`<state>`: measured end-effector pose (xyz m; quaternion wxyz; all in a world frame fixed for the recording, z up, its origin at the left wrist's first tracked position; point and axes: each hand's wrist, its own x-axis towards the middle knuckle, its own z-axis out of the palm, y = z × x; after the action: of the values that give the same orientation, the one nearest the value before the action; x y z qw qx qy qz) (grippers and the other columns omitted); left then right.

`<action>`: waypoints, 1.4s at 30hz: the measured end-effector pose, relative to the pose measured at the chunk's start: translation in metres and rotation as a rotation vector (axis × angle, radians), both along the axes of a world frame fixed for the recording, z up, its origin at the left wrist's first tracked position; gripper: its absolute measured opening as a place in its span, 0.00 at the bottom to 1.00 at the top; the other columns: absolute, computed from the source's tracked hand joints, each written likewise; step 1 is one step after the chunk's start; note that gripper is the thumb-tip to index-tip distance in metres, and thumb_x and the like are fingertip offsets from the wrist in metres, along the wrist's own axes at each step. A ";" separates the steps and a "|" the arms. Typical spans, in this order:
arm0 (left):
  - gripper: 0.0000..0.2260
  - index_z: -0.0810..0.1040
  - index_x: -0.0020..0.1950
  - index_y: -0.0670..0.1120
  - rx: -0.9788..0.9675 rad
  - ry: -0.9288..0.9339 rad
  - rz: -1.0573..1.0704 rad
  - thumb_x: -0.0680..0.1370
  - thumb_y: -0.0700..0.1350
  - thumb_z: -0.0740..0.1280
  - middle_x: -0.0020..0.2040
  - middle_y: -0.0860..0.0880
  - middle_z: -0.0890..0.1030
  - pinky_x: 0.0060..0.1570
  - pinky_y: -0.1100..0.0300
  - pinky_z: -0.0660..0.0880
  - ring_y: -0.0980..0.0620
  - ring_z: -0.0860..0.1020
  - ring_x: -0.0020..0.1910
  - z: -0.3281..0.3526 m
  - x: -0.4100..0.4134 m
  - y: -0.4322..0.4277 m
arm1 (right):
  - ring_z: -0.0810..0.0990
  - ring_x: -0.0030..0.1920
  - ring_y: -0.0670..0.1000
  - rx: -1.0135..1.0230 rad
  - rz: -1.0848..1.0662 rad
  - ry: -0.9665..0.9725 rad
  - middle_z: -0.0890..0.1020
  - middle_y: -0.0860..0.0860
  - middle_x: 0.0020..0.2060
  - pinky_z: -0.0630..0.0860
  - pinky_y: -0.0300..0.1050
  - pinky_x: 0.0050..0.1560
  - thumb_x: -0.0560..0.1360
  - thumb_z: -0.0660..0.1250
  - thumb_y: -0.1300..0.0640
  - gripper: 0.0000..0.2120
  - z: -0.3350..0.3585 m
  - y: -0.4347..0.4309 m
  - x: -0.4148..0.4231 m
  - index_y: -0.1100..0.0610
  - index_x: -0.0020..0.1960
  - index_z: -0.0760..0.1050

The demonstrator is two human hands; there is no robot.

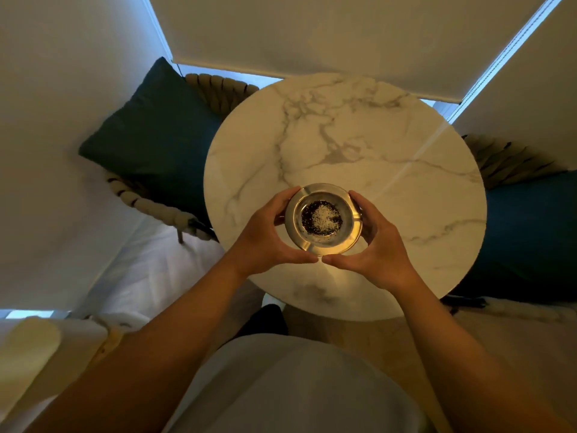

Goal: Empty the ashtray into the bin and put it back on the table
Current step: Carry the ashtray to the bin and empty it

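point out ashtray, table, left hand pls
ashtray (323, 242): head view, on its bare metal rim, near side.
table (359, 135): head view, on bare marble top, far half.
left hand (265, 239): head view, on the back of the hand.

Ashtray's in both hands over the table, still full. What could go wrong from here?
1. The ashtray is shallow and holds loose dark and white ash; any tilt on the way to the bin would likely spill it onto the marble table or the floor.
2. The left hand and right hand hold only its smooth metal rim, so it may slip.
3. No bin is in view; the person may have to turn while carrying, with a chair close by.
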<state>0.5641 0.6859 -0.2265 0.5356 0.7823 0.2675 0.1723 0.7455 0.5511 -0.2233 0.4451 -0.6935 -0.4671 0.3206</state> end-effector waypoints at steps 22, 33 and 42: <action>0.50 0.61 0.75 0.59 -0.083 0.040 0.802 0.59 0.50 0.84 0.70 0.60 0.71 0.71 0.57 0.69 0.62 0.70 0.70 0.016 -0.185 -0.195 | 0.72 0.68 0.41 0.174 0.772 -0.082 0.72 0.37 0.66 0.71 0.47 0.69 0.62 0.82 0.52 0.45 0.019 -0.034 -0.146 0.42 0.71 0.59; 0.51 0.63 0.76 0.56 -0.111 0.033 1.166 0.58 0.47 0.86 0.68 0.59 0.74 0.70 0.51 0.71 0.61 0.72 0.69 0.013 -0.323 -0.266 | 0.74 0.66 0.39 0.146 1.142 -0.031 0.72 0.27 0.62 0.73 0.41 0.66 0.63 0.77 0.38 0.39 0.017 -0.031 -0.305 0.31 0.67 0.61; 0.50 0.64 0.75 0.56 -0.078 0.038 1.288 0.58 0.49 0.85 0.68 0.59 0.74 0.68 0.55 0.73 0.60 0.72 0.69 0.010 -0.428 -0.290 | 0.75 0.65 0.39 0.105 1.232 0.042 0.75 0.29 0.61 0.73 0.38 0.65 0.61 0.78 0.40 0.39 0.010 -0.037 -0.425 0.29 0.66 0.63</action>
<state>0.1363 0.3958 -0.2170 0.3482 0.4478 0.6990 0.4355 0.3201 0.5143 -0.2130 0.2209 -0.2670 -0.7881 0.5087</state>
